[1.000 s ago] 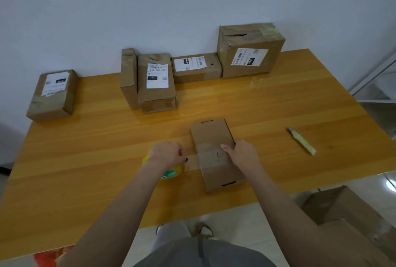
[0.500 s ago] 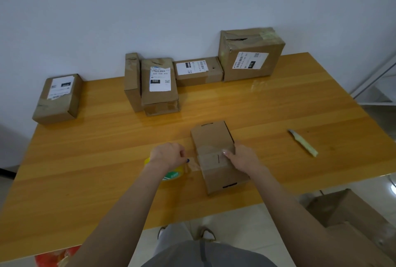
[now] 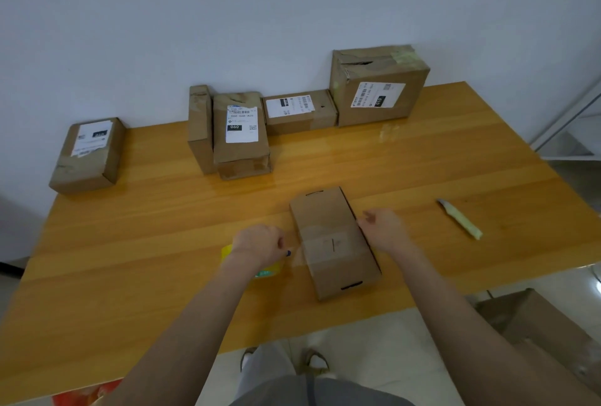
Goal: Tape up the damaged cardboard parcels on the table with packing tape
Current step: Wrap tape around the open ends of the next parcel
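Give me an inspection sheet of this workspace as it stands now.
Surface: glossy wooden table, against a white wall.
Job's things: flat cardboard parcel in front, a clear tape strip across it; tape roll left of it; five worn parcels along the wall, the biggest parcel with a torn top; yellow-handled cutter lying at right.
Clutter: nothing seen.
Hands: left hand grips the tape roll; right hand, fingers relaxed, is at the flat parcel's right edge.
Cables: nothing seen.
Surroundings: cardboard box on the floor at right; red object below the table's near left edge.
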Motion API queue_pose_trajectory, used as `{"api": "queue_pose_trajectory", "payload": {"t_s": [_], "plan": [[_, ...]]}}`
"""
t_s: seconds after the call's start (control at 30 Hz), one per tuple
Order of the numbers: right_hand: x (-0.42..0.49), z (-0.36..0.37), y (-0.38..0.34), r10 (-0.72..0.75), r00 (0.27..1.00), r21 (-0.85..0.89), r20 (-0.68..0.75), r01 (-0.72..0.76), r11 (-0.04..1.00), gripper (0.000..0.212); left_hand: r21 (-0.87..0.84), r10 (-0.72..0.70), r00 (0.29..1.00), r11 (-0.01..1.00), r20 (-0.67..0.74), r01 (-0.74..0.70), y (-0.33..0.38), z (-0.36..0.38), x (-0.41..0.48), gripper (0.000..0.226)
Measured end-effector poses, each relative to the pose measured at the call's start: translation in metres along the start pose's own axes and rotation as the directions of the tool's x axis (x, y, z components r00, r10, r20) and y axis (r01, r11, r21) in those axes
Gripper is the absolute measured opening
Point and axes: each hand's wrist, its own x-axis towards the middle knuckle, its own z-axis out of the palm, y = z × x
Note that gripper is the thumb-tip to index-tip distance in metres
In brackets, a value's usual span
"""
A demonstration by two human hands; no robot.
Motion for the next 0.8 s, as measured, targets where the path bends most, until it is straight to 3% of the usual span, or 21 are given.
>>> {"api": "queue_pose_trajectory", "payload": {"t_s": [0.1,0.17,0.37,0.53,0.63,0.73,0.8], "plan": [[-0.006,0.021,-0.032,-0.097,0.946,-0.066,-0.308,0.080,0.995,0.050,0.038,0.007,1.000,0.999,0.000,-0.007,0.004,0.001,0.000,0.022],[-0.005,0.045,-0.050,-0.178,0.918,-0.140,-0.354,0.136,0.981,0.059,0.038,-0.002,1.000,0.999,0.004,0.002,0.005,0.000,0.000,0.023],[0.006,0.081,-0.034,-0.176,0.943,-0.341,-0.282,0.072,0.937,0.073,0.014,-0.030,0.999,0.999,0.018,0.029,0.002,0.000,0.002,0.025],[0.005,0.078,-0.037,-0.143,0.966,-0.337,-0.215,0.064,0.939,0.071,0.019,-0.049,0.999,0.999,0.011,0.049,0.003,-0.001,0.000,0.025],[0.006,0.067,-0.037,-0.107,0.981,-0.201,-0.162,0.073,0.977,0.072,-0.013,-0.053,0.998,0.999,0.019,0.053,0.002,-0.004,-0.002,0.021],[-0.009,0.058,-0.037,-0.063,0.993,-0.089,-0.095,0.054,0.994,0.090,-0.048,-0.071,0.997,0.996,0.018,0.071,-0.002,-0.004,-0.003,0.021],[-0.027,0.059,-0.035,-0.060,0.998,-0.178,-0.008,0.057,0.982,0.109,-0.058,-0.083,0.996,0.995,0.014,0.084,-0.006,-0.005,-0.002,0.023]]}}
